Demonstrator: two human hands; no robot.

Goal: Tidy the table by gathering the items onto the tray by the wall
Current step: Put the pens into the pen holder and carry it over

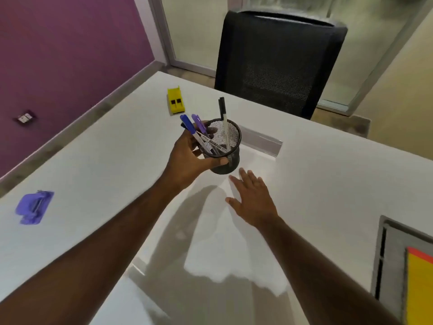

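My left hand [187, 160] grips a black mesh pen cup [230, 158] near the middle of the white table [93, 165], fingers wrapped round its rim and side. Several pens stand in the cup: a blue-capped one [187, 121], a purple-capped one [198, 120] and a black-capped one [222, 109]. My right hand [251, 199] hovers flat and open just right of and nearer than the cup, holding nothing. A yellow stapler-like item [175, 103] lies beyond the cup. A purple hole punch [34, 206] lies at the table's left edge. A grey tray [393, 259] holding yellow and orange paper [419, 285] sits at the right edge.
A black mesh office chair [278, 62] stands at the table's far side. A clear acrylic strip [260, 140] lies just behind the cup. A purple wall [58, 48] with a socket runs along the left. Glass panels stand behind the chair.
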